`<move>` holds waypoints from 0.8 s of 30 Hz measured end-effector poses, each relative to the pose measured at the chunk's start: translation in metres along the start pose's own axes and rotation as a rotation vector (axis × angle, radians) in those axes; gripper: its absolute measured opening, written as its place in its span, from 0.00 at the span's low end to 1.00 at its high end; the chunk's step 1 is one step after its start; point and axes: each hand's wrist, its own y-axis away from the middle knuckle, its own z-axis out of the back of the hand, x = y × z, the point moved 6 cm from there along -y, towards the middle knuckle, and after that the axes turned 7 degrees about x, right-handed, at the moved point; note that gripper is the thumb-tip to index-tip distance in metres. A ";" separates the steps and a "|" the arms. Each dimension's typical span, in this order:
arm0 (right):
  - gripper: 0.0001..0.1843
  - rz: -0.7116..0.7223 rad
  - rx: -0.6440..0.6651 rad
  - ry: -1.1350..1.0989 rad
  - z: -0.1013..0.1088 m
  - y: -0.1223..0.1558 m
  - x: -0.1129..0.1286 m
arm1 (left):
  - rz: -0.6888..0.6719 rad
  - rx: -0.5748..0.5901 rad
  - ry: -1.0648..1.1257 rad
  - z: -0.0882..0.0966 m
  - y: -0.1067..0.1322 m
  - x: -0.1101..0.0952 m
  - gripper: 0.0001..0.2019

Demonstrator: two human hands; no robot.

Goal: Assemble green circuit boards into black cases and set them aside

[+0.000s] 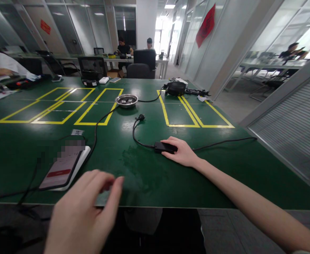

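Observation:
My right hand (180, 152) lies on the green table (134, 165) with its fingers closed over a black power adapter (162, 147). A black cable runs from the adapter to a plug (140, 117) lying further back, and another cable runs off to the right. My left hand (86, 208) hovers over the table's near edge, fingers loosely curled with thumb and fingertips close together; nothing shows in it. A phone (61, 171) rests on a white pad just left of that hand.
A metal bowl (126, 100) stands mid-table among yellow taped rectangles (60, 109). A black bag (175, 88) sits at the back right. Office chairs (141, 65) stand beyond the far edge. A person sits at the far left, others at distant desks.

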 end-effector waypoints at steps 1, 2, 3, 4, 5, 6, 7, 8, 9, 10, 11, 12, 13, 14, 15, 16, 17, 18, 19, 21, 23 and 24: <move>0.19 -0.001 -0.002 0.001 0.000 0.000 0.000 | -0.030 0.026 0.077 -0.013 -0.022 -0.028 0.12; 0.19 0.000 -0.006 0.002 0.000 0.000 0.000 | -0.054 0.049 0.160 -0.026 -0.046 -0.051 0.14; 0.18 0.002 -0.010 0.004 0.000 -0.001 0.000 | -0.054 0.082 0.247 -0.041 -0.072 -0.069 0.16; 0.18 0.002 -0.017 0.008 0.001 -0.001 0.000 | -0.055 0.074 0.355 -0.053 -0.099 -0.081 0.17; 0.18 0.000 -0.024 0.012 0.001 -0.001 -0.001 | -0.071 0.067 0.472 -0.066 -0.127 -0.090 0.17; 0.18 -0.006 -0.034 0.016 0.000 -0.002 -0.002 | -0.094 0.061 0.577 -0.078 -0.154 -0.097 0.17; 0.19 -0.014 -0.046 0.020 0.000 -0.002 -0.002 | -0.129 0.070 0.645 -0.090 -0.179 -0.102 0.17; 0.19 -0.022 -0.059 0.022 0.000 -0.003 -0.003 | -0.168 0.083 0.667 -0.101 -0.200 -0.105 0.17; 0.19 -0.029 -0.075 0.023 0.000 -0.003 -0.004 | -0.212 0.079 0.645 -0.110 -0.217 -0.108 0.17; 0.18 -0.035 -0.089 0.022 0.001 -0.003 -0.005 | -0.260 0.066 0.589 -0.117 -0.229 -0.109 0.18; 0.18 -0.040 -0.101 0.021 0.001 -0.003 -0.005 | -0.314 0.079 0.506 -0.125 -0.236 -0.109 0.18; 0.19 -0.046 -0.111 0.022 0.001 -0.003 -0.006 | -0.363 0.119 0.400 -0.133 -0.238 -0.108 0.19; 0.19 -0.052 -0.117 0.025 0.002 -0.003 -0.007 | -0.396 0.174 0.289 -0.142 -0.236 -0.104 0.20; 0.19 -0.058 -0.122 0.032 0.002 -0.004 -0.009 | -0.407 0.226 0.195 -0.149 -0.231 -0.096 0.20; 0.19 -0.065 -0.128 0.041 0.004 -0.004 -0.010 | -0.398 0.261 0.137 -0.154 -0.224 -0.086 0.19; 0.19 -0.072 -0.137 0.051 0.005 -0.004 -0.013 | -0.388 0.288 0.106 -0.158 -0.216 -0.075 0.18; 0.18 -0.080 -0.152 0.060 0.008 -0.005 -0.015 | -0.390 0.304 0.092 -0.160 -0.206 -0.064 0.16; 0.18 -0.089 -0.169 0.068 0.011 -0.005 -0.018 | -0.407 0.299 0.088 -0.161 -0.196 -0.055 0.14; 0.18 -0.098 -0.189 0.073 0.014 -0.005 -0.021 | -0.431 0.298 0.091 -0.161 -0.186 -0.047 0.12; 0.18 -0.128 -0.234 0.079 0.022 -0.004 -0.029 | -0.412 0.240 0.112 -0.160 -0.169 -0.032 0.11; 0.18 -0.179 -0.295 0.084 0.032 -0.002 -0.039 | -0.353 0.195 0.136 -0.160 -0.158 -0.021 0.10; 0.17 -0.212 -0.333 0.087 0.037 0.000 -0.044 | -0.331 0.194 0.146 -0.161 -0.153 -0.017 0.09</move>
